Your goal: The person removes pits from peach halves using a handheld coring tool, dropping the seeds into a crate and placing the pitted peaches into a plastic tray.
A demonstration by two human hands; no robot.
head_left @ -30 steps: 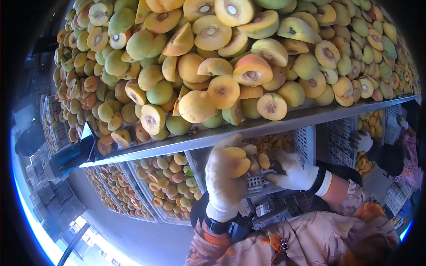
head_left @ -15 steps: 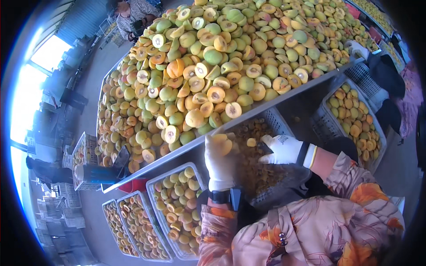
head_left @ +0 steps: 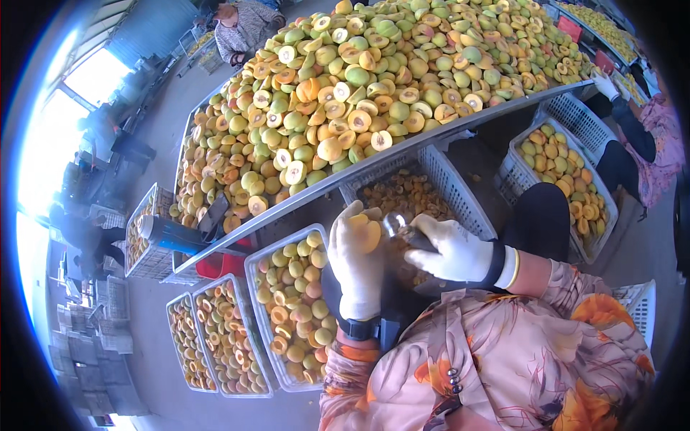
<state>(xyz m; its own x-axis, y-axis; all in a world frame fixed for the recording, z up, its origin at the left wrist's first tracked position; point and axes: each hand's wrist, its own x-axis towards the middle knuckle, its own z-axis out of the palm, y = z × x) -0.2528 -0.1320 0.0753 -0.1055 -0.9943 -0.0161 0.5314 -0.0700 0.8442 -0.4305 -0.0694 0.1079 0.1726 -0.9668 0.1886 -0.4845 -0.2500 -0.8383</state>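
My left hand (head_left: 353, 262), in a white glove, has its fingers wrapped round a yellow peach half (head_left: 371, 236). Close beside it, my right hand (head_left: 456, 253), also gloved, grips a small pitting tool (head_left: 395, 224) with a dark handle and a shiny rounded metal head. The tool's head is just right of the peach half; I cannot tell whether they touch. Below both hands stands a grey plastic crate (head_left: 463, 197) holding a layer of brownish peach pits and scraps (head_left: 406, 195).
A metal-edged table (head_left: 302, 203) in front bears a large heap of halved peaches (head_left: 345, 108). Peach-filled crates stand at the left (head_left: 251, 269) and right (head_left: 509, 169). A red container (head_left: 215, 267) sits under the table edge. A co-worker's gloved hand (head_left: 606, 86) reaches in from the right.
My right hand's fingers, spread over the pit crate before, are now closed on the tool near the left hand. The left hand keeps its peach half. The whole view has shifted slightly.
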